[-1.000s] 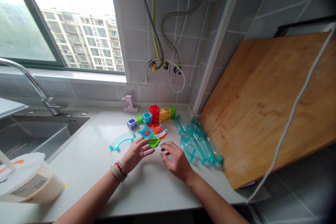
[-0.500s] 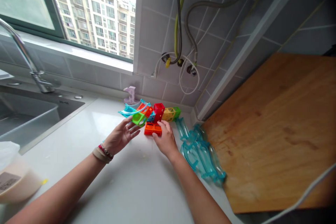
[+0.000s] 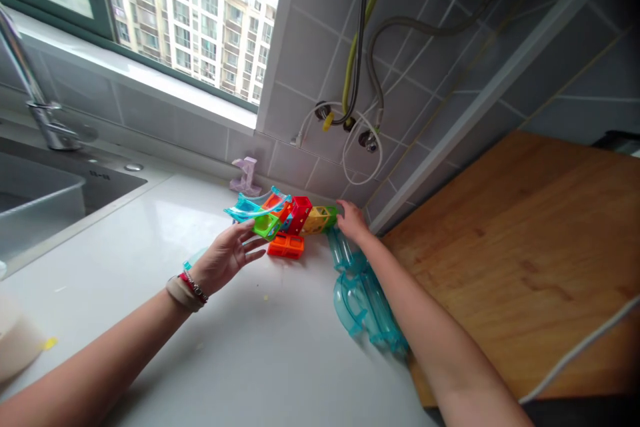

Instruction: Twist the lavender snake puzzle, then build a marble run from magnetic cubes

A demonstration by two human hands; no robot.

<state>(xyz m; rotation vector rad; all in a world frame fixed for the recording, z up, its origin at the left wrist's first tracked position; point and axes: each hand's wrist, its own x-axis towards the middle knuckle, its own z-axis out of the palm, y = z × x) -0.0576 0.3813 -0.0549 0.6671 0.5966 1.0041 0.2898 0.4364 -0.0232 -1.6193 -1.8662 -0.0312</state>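
My left hand holds up a small stack above the white counter: a green cube with an orange block and a clear teal curved track piece on top. An orange block lies flat on the counter just right of that hand. Behind it stand a red cube, a yellow cube and a green cube in a row. My right hand reaches to the right end of that row, its fingers curled at the green cube; whether it grips it is hidden.
A pile of clear teal track pieces lies under my right forearm. A large wooden board leans at the right. A sink and tap are at the left. A small lilac figure stands by the tiled wall.
My right hand left the orange block and moved right to the end of the cube row. My left hand kept its stack raised. The view shifted slightly.
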